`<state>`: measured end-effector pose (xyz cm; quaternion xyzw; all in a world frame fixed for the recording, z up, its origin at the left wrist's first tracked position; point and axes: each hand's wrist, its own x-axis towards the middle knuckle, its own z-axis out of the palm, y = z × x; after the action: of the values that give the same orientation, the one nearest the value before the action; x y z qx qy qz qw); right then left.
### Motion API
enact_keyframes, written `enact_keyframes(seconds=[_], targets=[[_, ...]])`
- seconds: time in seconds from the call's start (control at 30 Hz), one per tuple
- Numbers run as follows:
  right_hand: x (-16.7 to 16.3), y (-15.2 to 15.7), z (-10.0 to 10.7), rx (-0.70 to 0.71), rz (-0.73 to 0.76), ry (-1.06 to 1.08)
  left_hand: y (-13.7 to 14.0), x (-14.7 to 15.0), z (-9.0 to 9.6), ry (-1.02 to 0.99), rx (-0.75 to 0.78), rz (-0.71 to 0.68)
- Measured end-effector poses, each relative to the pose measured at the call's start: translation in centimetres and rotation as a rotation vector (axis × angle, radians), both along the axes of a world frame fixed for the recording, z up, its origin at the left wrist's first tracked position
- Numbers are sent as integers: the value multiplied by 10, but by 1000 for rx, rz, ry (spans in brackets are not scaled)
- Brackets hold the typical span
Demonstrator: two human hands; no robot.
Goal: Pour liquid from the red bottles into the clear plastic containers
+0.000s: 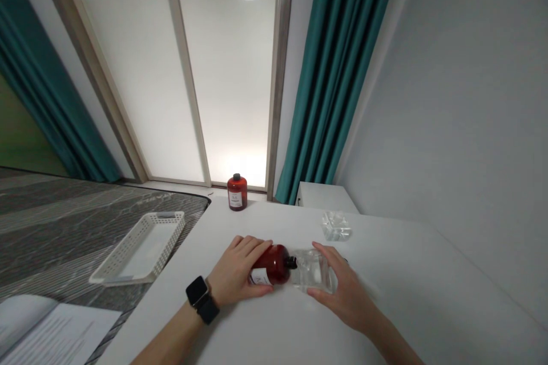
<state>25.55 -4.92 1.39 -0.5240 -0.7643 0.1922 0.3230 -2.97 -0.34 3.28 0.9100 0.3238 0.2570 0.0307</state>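
My left hand [240, 271], with a black watch on its wrist, is wrapped round a reddish-brown bottle [279, 263] with a white label. The bottle lies tilted on its side, its black neck pointing right. Its neck end meets a clear, see-through container [311, 269], which my right hand [342, 285] grips between thumb and fingers. Whether the neck touches the container or sits inside its mouth, I cannot tell. Both are over the white table [274, 336]. The palm side of each hand is hidden.
A second reddish-brown bottle [237, 193] with a black cap stands upright at the table's back left. Another clear container [336, 226] sits at the back right. Left of the table, a white basket [113, 282] and an open booklet [64, 333] lie on a grey patterned surface.
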Motion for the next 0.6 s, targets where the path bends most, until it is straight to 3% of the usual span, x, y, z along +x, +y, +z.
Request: enact_keyframes(seconds=[0.37, 0.6], targets=[[4, 7, 10, 38, 51, -93, -1, 1, -2, -45, -32, 7], [5, 9, 27, 34, 96, -132, -3, 2, -3, -108, -100, 20]])
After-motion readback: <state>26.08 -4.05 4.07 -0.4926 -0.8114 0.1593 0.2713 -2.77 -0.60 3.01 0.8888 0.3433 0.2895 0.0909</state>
